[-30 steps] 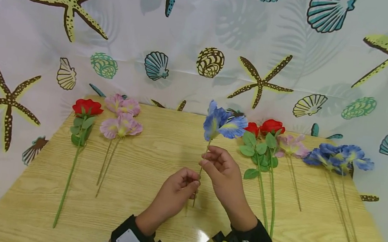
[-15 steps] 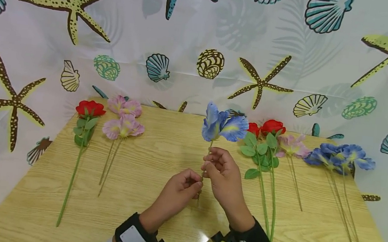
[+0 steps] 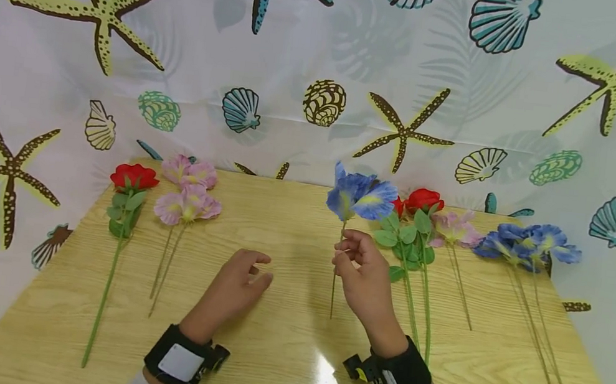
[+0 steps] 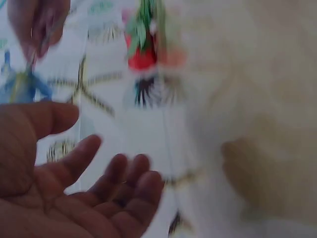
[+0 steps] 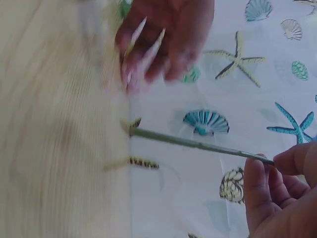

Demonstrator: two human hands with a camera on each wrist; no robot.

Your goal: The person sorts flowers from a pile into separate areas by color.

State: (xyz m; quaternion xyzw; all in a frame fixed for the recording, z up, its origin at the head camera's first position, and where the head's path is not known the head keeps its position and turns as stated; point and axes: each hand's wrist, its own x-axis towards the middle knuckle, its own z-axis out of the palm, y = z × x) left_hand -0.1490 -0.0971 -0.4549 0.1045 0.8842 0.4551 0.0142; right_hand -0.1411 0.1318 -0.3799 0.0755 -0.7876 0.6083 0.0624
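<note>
My right hand [image 3: 366, 286] pinches the thin stem of a blue artificial iris [image 3: 361, 194] between thumb and fingers, the bloom standing up above them. In the right wrist view the iris's green stem [image 5: 198, 145] runs out from the fingertips. My left hand [image 3: 236, 288] is over the table left of the iris, apart from it and holding nothing. Its fingers [image 4: 89, 148] are loosely bent in the left wrist view. Nearest to it lie two pink flowers [image 3: 191, 205]. Red roses [image 3: 424, 199] lie close behind my right hand.
At the left of the wooden table [image 3: 267, 363] lies a single red rose [image 3: 133, 177]. On the right are a pink flower [image 3: 459, 228] and a bunch of blue irises [image 3: 533, 244]. A sea-patterned cloth [image 3: 277, 57] hangs behind the table.
My left hand has let go of the iris stem and moved left, its fingers loosening. My right hand still holds the iris upright in nearly the same place.
</note>
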